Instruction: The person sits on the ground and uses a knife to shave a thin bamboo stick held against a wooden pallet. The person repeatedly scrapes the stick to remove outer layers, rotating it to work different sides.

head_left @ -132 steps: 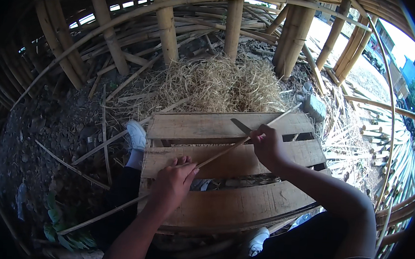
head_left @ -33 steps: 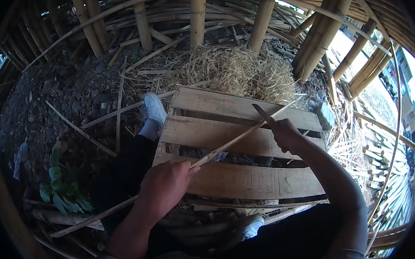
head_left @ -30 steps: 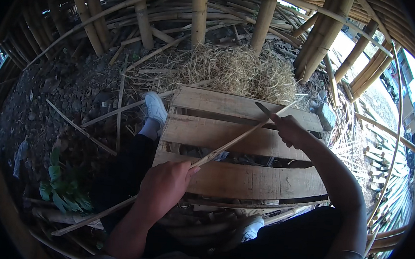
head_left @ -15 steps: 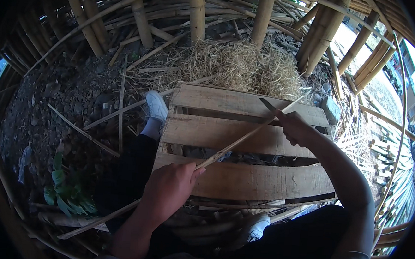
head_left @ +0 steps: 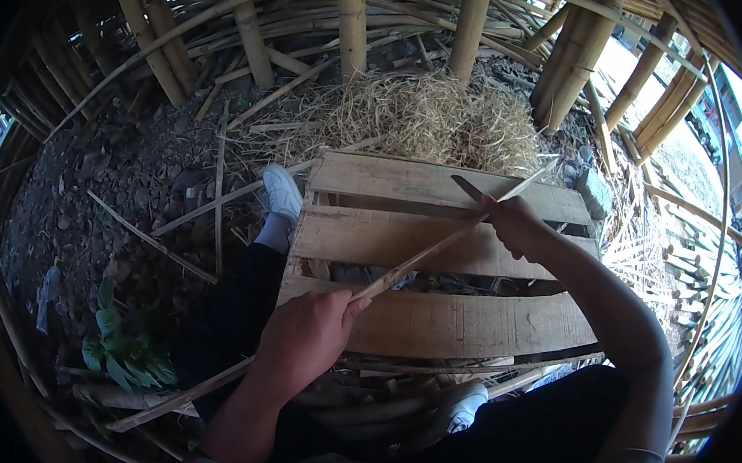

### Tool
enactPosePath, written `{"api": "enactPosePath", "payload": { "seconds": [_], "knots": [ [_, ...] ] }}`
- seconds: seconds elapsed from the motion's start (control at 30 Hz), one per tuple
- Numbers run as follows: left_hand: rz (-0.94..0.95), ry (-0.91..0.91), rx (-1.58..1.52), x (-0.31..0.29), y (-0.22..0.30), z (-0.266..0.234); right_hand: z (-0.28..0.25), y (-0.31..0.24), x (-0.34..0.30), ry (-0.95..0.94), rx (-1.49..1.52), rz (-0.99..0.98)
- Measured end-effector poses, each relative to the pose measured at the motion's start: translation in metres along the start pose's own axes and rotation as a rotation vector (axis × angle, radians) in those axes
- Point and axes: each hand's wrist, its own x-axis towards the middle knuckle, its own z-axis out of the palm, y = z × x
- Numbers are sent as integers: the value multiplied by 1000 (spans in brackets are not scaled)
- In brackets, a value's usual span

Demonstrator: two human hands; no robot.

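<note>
A long, thin bamboo strip [head_left: 425,254] runs diagonally over the slatted wooden bench [head_left: 468,322], from the lower left up to the far right. My left hand [head_left: 308,335] is closed round it near the bench's left front corner, thumb along the strip. My right hand [head_left: 513,228] is closed round a knife, whose handle is hidden in the fist. The dark knife blade [head_left: 467,187] points up and left, crossing the strip close to its far end. The strip's lower end passes under my left forearm toward the ground.
A heap of pale shavings [head_left: 435,115] lies beyond the bench, in front of bamboo posts [head_left: 352,28]. A grey block [head_left: 595,194] sits by the far right corner. Cut bamboo poles [head_left: 701,315] are stacked at right. A leafy plant [head_left: 118,343] grows at left.
My right hand and the knife have shifted slightly left and toward me along the strip. My left hand keeps its grip, almost unmoved.
</note>
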Motion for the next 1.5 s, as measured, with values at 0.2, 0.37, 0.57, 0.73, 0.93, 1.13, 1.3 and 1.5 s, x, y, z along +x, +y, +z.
{"api": "enactPosePath", "payload": {
  "seconds": [0.2,0.37,0.57,0.73,0.93,1.13,1.3,1.5],
  "knots": [
    [-40,-39,-86,3,-2,-3,29,9,-14,16,-100,-184],
    [-45,-65,-109,9,-2,6,27,25,-6,112,-70,-63],
    [-38,-55,-119,8,-4,5,2,28,9,23,62,54],
    [-48,-24,-97,5,-2,-2,-6,15,2,-60,-48,14],
    [-66,-51,-114,5,1,-4,12,21,-10,-8,-12,-51],
    [-50,-38,-105,4,2,1,20,0,-26,-24,8,25],
    [-35,-53,-65,11,3,3,-2,31,6,-30,-24,-26],
    [-47,-100,-78,13,4,7,-7,29,10,-12,61,16]
  ]
}}
